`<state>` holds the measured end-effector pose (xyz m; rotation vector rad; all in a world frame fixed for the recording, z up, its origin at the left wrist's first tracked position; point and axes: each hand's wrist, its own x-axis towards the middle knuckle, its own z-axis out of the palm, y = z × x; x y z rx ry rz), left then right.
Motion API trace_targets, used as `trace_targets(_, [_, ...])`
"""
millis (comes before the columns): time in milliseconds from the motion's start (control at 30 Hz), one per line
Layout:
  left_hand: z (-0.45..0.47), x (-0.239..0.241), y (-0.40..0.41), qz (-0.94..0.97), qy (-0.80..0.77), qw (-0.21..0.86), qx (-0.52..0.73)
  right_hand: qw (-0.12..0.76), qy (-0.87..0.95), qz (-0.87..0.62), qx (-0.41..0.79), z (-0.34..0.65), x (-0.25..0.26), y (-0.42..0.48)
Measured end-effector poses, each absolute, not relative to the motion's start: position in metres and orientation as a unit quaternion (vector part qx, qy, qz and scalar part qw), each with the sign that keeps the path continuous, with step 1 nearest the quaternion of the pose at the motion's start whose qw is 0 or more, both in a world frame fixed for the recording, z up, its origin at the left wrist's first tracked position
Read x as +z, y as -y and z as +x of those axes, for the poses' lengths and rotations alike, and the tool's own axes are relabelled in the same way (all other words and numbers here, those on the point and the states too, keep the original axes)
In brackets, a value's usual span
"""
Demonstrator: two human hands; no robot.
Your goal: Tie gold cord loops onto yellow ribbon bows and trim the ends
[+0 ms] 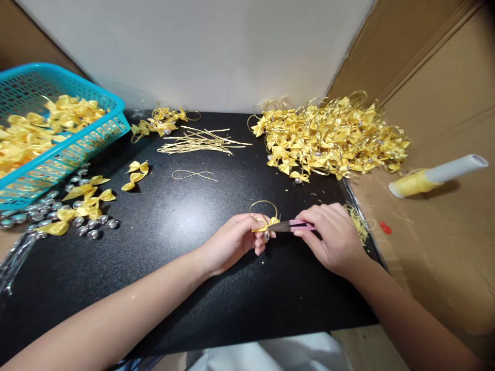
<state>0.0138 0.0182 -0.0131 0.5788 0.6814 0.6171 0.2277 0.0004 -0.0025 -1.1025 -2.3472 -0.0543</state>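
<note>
Between the fingertips of my left hand [242, 238] is a yellow ribbon bow [274, 221], with a loop of gold cord [263, 202] standing up from it. A small silver bell [266, 235] hangs below the bow. My right hand [332, 234] is closed around the pink handle of thread snips [289, 225]. The snips' dark blades reach to the bow, close to my left fingertips; whether they touch the cord I cannot tell.
A turquoise basket [73, 154] of yellow bows stands at the left, beside loose bows and silver bells [93, 224]. Cut gold cords [204, 141] lie behind my hands. Finished bows [320, 139] are heaped at the back right, near a ribbon-wrapped tube [460, 167].
</note>
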Motion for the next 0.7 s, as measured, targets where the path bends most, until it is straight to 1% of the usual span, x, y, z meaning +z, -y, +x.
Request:
trace_targets(200, [0.0139,-0.0133,-0.0181,0.271,-0.334,0.854,0.293,0.305,0.852,-0.426,0.015,0.2294,-0.0026,0.0002])
trace_targets(400, [0.0133,-0.0136,-0.0187,0.264,-0.329,0.856,0.299,0.263,0.867,-0.423,0.008,0.2308,-0.0036,0.0001])
trace_targets(700, [0.0142,-0.0131,-0.0174,0.263,-0.331,0.856,0.298,0.259,0.869,-0.422,-0.010,0.2294,-0.0032,0.0002])
